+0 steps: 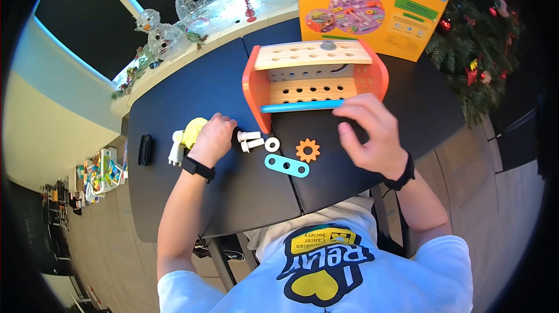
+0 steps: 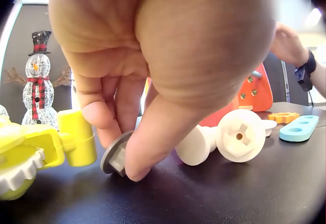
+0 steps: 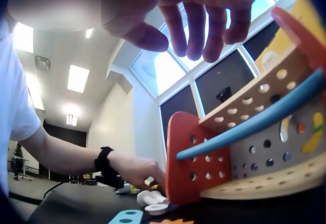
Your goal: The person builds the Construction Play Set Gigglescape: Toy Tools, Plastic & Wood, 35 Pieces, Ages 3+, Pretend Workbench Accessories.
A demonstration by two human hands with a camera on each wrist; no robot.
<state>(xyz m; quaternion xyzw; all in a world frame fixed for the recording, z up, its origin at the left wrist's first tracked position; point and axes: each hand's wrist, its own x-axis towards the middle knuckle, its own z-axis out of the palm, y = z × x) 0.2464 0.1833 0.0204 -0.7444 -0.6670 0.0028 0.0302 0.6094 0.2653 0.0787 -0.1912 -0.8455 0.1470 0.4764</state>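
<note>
My left hand is low at the table's left part, where its thumb and fingertips pinch a grey bolt by the head; the bolt's far end is hidden behind the fingers. Next to that hand lies a yellow toy piece with a white toothed part. On its other side are two white bolts and a white ring nut. My right hand, fingers loosely bent and holding nothing, hovers by the near right corner of a wooden toy toolbox with a blue bar.
An orange gear and a turquoise three-hole strip lie on the black table. A grey piece sits atop the toolbox. Behind it stands a yellow box. A small black object lies at far left.
</note>
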